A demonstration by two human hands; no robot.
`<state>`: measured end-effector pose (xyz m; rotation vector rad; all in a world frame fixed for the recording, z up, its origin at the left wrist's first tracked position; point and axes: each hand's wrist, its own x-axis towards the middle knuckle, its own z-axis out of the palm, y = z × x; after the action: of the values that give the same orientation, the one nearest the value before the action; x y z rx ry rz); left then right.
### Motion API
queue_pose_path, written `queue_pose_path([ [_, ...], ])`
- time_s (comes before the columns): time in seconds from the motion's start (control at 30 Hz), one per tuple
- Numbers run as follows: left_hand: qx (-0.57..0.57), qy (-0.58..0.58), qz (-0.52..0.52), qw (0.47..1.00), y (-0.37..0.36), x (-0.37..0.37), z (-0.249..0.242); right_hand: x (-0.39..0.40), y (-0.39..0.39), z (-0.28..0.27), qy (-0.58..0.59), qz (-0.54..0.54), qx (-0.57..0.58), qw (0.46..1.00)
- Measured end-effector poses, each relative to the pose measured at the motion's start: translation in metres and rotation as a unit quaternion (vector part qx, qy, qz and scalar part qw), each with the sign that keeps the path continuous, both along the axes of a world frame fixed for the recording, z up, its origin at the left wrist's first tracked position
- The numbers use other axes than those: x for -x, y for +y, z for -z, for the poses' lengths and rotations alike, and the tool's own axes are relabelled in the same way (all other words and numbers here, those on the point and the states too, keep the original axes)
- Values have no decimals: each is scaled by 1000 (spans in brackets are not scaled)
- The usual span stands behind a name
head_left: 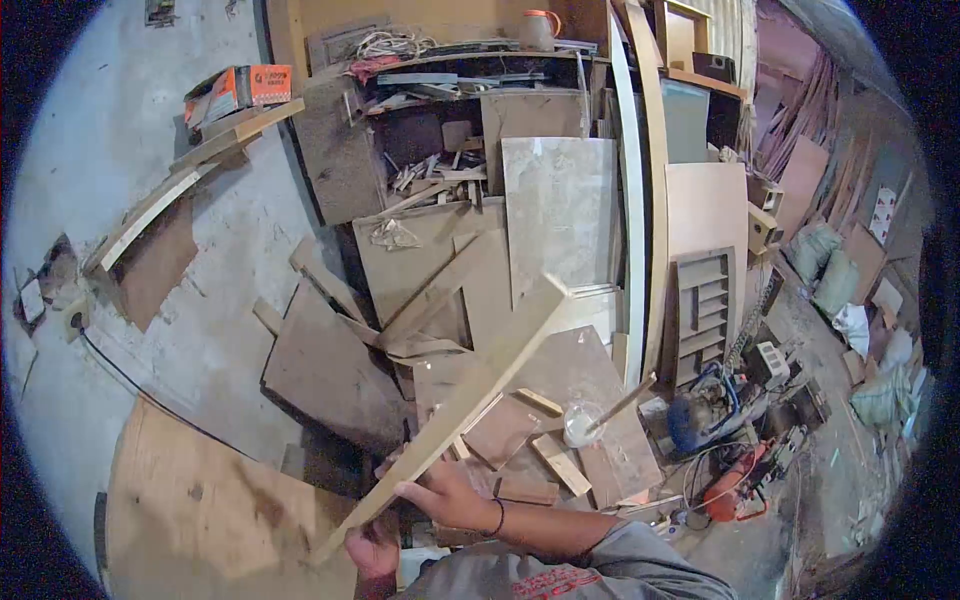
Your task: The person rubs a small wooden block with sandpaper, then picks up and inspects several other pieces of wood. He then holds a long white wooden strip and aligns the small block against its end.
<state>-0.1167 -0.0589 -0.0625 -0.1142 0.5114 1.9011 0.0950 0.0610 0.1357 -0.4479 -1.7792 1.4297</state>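
A long pale wooden board (pixel 470 400) slants up and away from my body, its far end raised over the work area. My right hand (pixel 455 492), with a dark band at the wrist, is closed around the board's lower part, thumb along its face. Lower down, near the close end, my left hand (pixel 373 550) grips the same board from beneath, its fingers partly hidden. Beyond my right hand are small wood blocks (pixel 562 464) and a white container (pixel 580 425) with a stick (pixel 622 402) standing in it, on a brown panel (pixel 625 462).
A plywood sheet (pixel 190 500) lies at lower left beside a concrete wall (pixel 240 330). Panels (pixel 560 210) and a cabinet with wood scraps (pixel 450 175) stand ahead. On the right floor are a blue compressor-like machine (pixel 695 420), a red power tool (pixel 735 485) and sacks (pixel 835 280).
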Motion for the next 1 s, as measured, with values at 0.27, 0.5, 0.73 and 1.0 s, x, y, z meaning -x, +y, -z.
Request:
queue_pose_path([
  [0.27,-191,122,239,944,18,-23,-35,2,-20,22,-147,-19,-143,979],
  [0.5,-238,357,231,873,35,-15,-11,3,-25,30,-59,-58,-53,995],
  [0.73,117,827,53,547,22,6,53,-3,-13,37,-116,0,-174,978],
  [1.0,138,870,70,468,34,29,94,-6,-13,46,-120,5,-105,987],
])
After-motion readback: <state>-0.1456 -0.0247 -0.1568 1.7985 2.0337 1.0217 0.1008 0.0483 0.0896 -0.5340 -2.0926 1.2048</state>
